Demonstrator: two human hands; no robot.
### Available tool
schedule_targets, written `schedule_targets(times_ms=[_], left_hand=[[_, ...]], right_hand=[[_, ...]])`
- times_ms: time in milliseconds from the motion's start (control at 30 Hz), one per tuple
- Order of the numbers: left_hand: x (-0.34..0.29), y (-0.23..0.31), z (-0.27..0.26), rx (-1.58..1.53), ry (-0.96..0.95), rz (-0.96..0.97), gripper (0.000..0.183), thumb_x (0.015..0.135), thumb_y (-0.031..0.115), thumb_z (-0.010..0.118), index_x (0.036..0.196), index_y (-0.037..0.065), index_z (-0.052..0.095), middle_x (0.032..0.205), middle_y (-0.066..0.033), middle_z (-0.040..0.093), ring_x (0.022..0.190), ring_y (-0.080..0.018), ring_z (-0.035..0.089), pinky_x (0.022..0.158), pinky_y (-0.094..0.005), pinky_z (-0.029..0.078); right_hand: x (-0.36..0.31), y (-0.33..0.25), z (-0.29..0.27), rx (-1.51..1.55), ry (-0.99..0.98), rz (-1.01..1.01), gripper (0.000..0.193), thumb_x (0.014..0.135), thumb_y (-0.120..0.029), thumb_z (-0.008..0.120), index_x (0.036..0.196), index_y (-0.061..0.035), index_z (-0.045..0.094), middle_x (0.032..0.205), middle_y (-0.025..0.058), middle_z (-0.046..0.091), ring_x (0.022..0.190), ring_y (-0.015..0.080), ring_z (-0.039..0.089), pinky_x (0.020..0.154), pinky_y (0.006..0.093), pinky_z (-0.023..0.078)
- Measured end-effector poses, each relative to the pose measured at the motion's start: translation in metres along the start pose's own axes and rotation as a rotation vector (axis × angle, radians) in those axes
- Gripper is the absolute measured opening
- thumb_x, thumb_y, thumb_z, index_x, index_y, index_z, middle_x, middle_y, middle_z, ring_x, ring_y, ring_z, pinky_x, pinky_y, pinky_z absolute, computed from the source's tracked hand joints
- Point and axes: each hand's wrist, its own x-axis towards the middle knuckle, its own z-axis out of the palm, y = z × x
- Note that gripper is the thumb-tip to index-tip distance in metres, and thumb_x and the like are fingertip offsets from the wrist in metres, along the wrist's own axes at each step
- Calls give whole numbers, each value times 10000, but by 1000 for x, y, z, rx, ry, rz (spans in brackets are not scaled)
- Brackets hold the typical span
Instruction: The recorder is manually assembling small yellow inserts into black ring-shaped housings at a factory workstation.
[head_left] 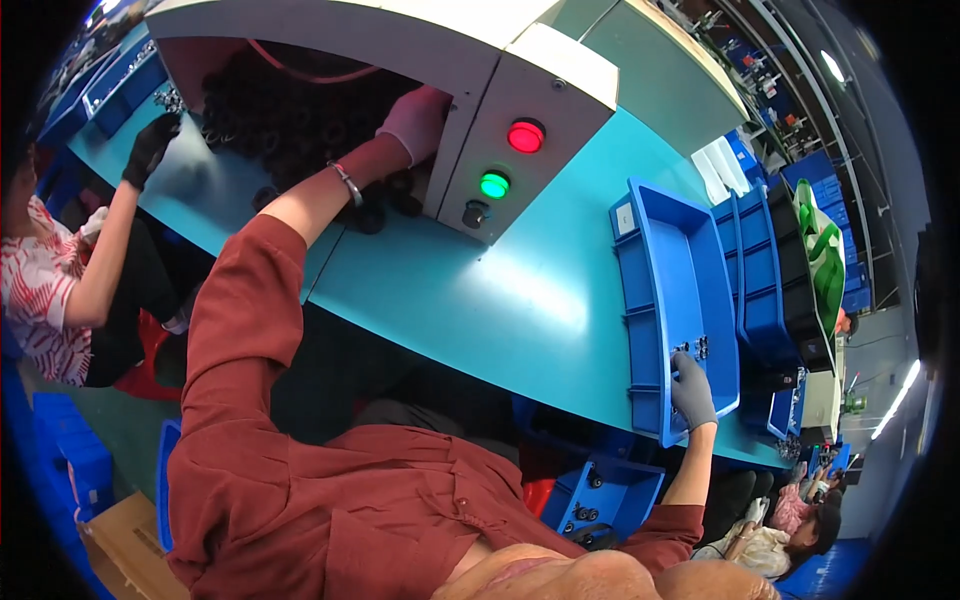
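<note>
My left hand, in a pale glove, reaches under the hood of a white machine. The machine's side panel hides its fingers. Dark ring-shaped parts lie heaped on the table around that wrist. My right hand, in a grey glove, is inside the near end of a long blue bin. Its fingers are bent together beside a few small metal parts. Whatever is between those fingertips is too small to name.
A red lamp, a green lamp and a black knob sit on the machine's panel. More blue bins stand at right. Below the table, another blue bin holds black parts. A co-worker's dark-gloved hand is at left.
</note>
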Motion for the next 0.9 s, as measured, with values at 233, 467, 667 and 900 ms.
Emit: schedule_targets(times_ms=[233,467,667,900], left_hand=[[-18,28,-36,-32,86,-111,363,792,247,795,1033,14,657,1006,-177,711,961,-334,700,825,-392,560],[-110,51,-70,-363,162,-220,460,776,61,814,1178,-14,603,1031,-137,708,961,-203,683,860,-321,548],[-187,127,-62,-835,109,-277,630,863,-105,693,1427,-65,417,1275,-141,589,1150,-195,595,1017,-318,499],[-213,196,-35,-977,19,-331,718,805,-169,698,1449,-20,418,1270,-134,574,1122,-183,604,952,-296,542]], right_hand=[[-8,6,9,4,57,-123,108,804,-17,582,900,29,593,904,290,631,922,479,611,783,491,479],[-18,12,6,90,-12,-134,171,786,-39,614,935,41,645,890,293,646,896,464,643,750,468,504],[-19,9,1,78,-15,-214,191,819,-98,647,933,53,667,835,281,651,779,413,685,649,441,525],[-20,11,1,127,33,-201,147,771,13,531,891,48,607,783,250,608,696,409,634,642,450,502]])
